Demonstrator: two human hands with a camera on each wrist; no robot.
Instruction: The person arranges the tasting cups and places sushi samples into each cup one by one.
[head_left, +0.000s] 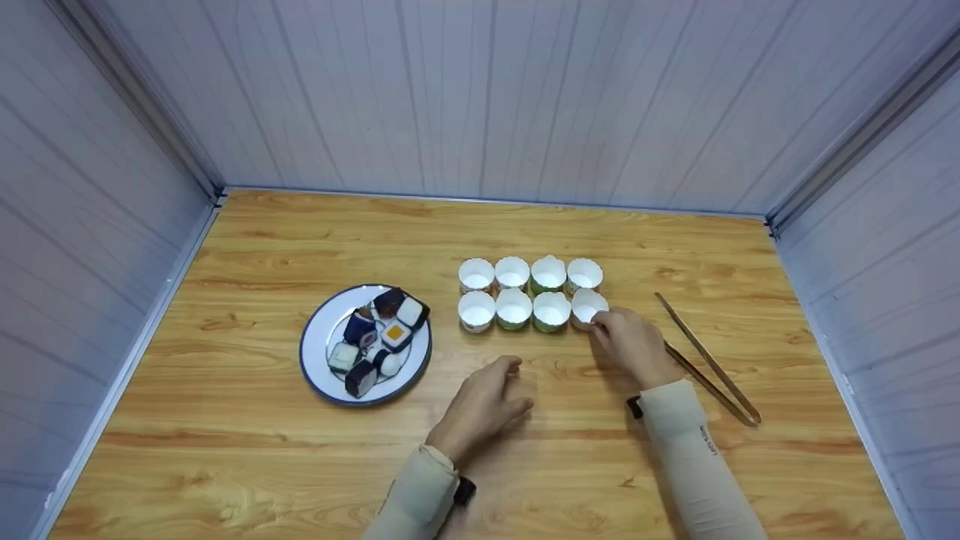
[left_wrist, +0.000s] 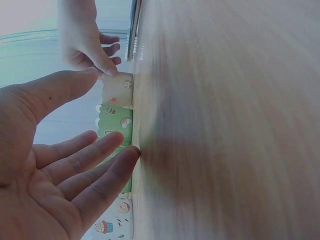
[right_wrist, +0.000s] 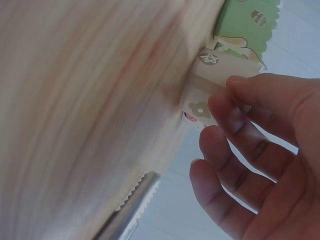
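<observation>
Several paper baking cups (head_left: 551, 307) with white insides stand upright in two close rows. My right hand (head_left: 631, 346) is at the near-right beige cup (head_left: 588, 306), pinching it with thumb and index finger near the rim. In the right wrist view that beige cup (right_wrist: 207, 82) shows star and flower prints, and the other fingers curl loosely beside it. My left hand (head_left: 484, 405) is held in front of the rows, fingers spread and thumb apart, holding nothing. Its fingers (left_wrist: 100, 192) overlap the green cups (left_wrist: 116, 120) in the left wrist view.
A blue-rimmed white plate (head_left: 313, 367) at the left bears several sushi-like pieces (head_left: 396, 335). Metal tongs (head_left: 712, 360) lie spread at the right, beside the right forearm; their toothed tip (right_wrist: 142, 192) shows close by. Pale panels (head_left: 480, 97) enclose the wooden table (head_left: 247, 450).
</observation>
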